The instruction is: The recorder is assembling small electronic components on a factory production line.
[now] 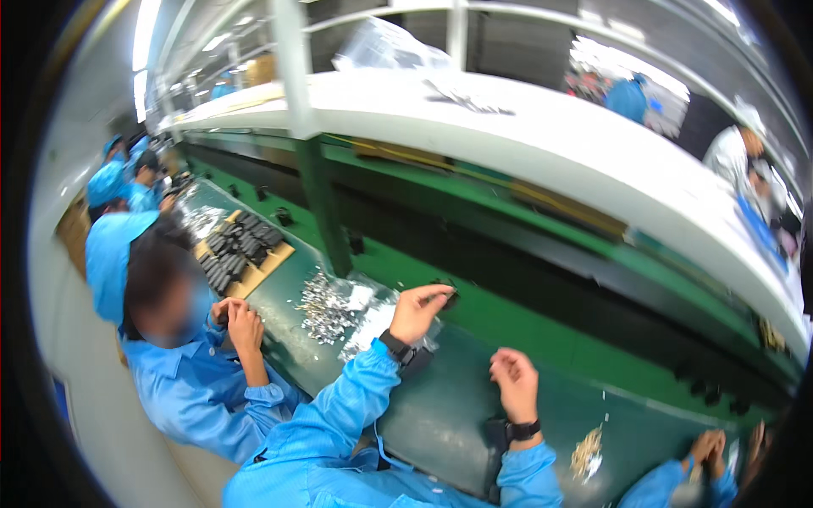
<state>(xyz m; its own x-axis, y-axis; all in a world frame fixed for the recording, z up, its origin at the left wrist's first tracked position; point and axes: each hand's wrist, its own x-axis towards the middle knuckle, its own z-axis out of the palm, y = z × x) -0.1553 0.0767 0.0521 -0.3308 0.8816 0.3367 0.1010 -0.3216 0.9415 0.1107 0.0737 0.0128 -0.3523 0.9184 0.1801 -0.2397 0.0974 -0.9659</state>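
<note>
My left hand [415,313] reaches over the bench's far edge, thumb and fingers closed on a small black part [450,296] beside the green ledge. Most of that part is hidden behind the fingertips. Above the green work surface [461,411], my right hand [515,385] is raised with its fingers loosely curled, and nothing shows in it. Both wrists wear dark bands below light blue sleeves. Near my left wrist lie a clear plastic bag [373,326] and a heap of small metal pieces [324,309]. Close to the right forearm is a smaller pile of brass-coloured pieces [586,453].
A co-worker in blue [203,372] sits at my left, hands together; another person's hands [707,449] are at lower right. Black parts fill a tan tray [258,275]. A green post [322,203] rises beyond the bench. A dark conveyor [508,245] and white shelf [542,127] run behind.
</note>
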